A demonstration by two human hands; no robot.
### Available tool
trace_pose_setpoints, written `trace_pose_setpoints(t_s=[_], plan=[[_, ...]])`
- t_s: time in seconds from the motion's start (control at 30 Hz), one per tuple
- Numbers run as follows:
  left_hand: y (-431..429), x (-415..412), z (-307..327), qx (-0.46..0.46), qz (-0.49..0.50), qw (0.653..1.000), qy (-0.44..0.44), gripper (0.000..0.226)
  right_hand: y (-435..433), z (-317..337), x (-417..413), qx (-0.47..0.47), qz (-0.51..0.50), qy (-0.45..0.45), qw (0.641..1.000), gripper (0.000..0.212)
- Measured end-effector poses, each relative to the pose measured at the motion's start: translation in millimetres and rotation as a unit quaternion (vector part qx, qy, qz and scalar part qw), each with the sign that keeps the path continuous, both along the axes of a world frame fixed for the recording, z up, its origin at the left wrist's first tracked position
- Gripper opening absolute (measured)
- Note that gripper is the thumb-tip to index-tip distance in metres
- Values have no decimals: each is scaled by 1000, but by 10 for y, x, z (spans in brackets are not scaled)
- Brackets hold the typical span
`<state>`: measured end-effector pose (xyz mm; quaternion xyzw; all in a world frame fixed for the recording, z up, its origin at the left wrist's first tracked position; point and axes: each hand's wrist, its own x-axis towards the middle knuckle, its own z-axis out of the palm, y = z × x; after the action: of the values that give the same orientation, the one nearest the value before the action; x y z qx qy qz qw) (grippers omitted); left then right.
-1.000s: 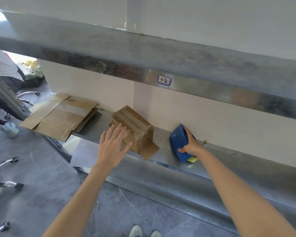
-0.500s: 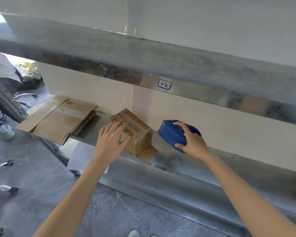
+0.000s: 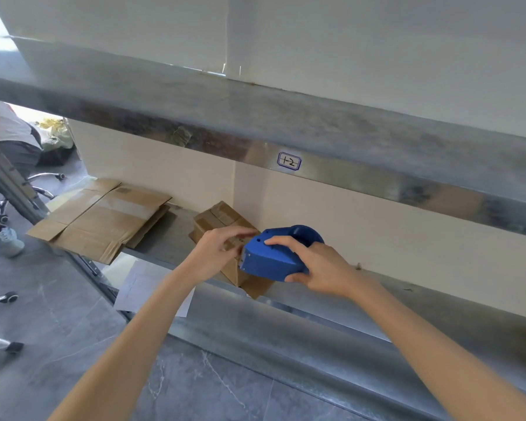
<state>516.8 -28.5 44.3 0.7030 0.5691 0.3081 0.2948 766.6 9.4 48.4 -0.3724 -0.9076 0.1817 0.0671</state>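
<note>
Just left of centre in the frame, the left hand (image 3: 216,253) is curving its fingers over the top of the box (image 3: 222,220), its grip pinning the box down on the shelf (image 3: 331,302). Right beside it, the right hand (image 3: 319,268) is wrapping its grip around the dispenser (image 3: 274,256), and the dispenser's nose is meeting the box's near top edge by the left fingertips. To my eye this is the start of a taping pass. It is going to go best if the left hand is bearing down firmly so the light box is not sliding. The nose should be pressing flat on the seam, and the pull should be running straight along it, with the left fingers clearing out of the path first.

At the far left of the shelf, flattened cardboard (image 3: 104,220) is lying in a loose stack, creased, matte and overhanging the edge. The box is small, brown, corrugated and a little crushed, with old tape shining across its top and one flap sticking out below. The dispenser is hard blue plastic, smooth and rounded at the back, tapering to a blunt wedge. The shelf is dull, smeared sheet metal, likely slippery under cardboard.
</note>
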Motion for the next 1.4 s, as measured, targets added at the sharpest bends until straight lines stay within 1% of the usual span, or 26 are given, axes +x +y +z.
trace_pose_setpoints(t_s=[0.17,0.37,0.5,0.7,0.83,0.9,0.97,1.07,1.17,1.27,1.4], plan=[[-88,0,-31,-20,4,999,-46,40,-55,-11,-51,-1,28,6,1000,81],[-140,-7,-71,-13,34,998,-48,26,-73,-30,-60,-7,44,-6,999,81],[-157,-3,-86,-10,56,997,-51,27,-83,-33,-70,1,46,-9,999,78],[-142,11,-186,-18,111,992,-57,29,-66,-48,-86,10,30,-19,999,68],[-161,-18,-266,-16,150,983,-108,12,-16,-29,-58,24,26,-30,999,67],[-199,-100,-324,-8,180,974,-136,9,25,-9,8,27,20,-35,999,67],[-258,-194,-408,-1,216,963,-163,9,59,4,124,25,7,-33,999,66],[-320,-200,-526,1,216,965,-150,7,73,-9,257,8,-2,-38,999,65],[-308,-105,-629,0,241,954,-178,3,108,-38,286,6,-13,-40,999,64],[-272,-22,-696,-10,268,944,-190,6,152,-81,300,-6,-14,-48,999,63],[-235,68,-769,7,296,936,-190,14,188,-163,304,-23,-21,-52,998,62]])
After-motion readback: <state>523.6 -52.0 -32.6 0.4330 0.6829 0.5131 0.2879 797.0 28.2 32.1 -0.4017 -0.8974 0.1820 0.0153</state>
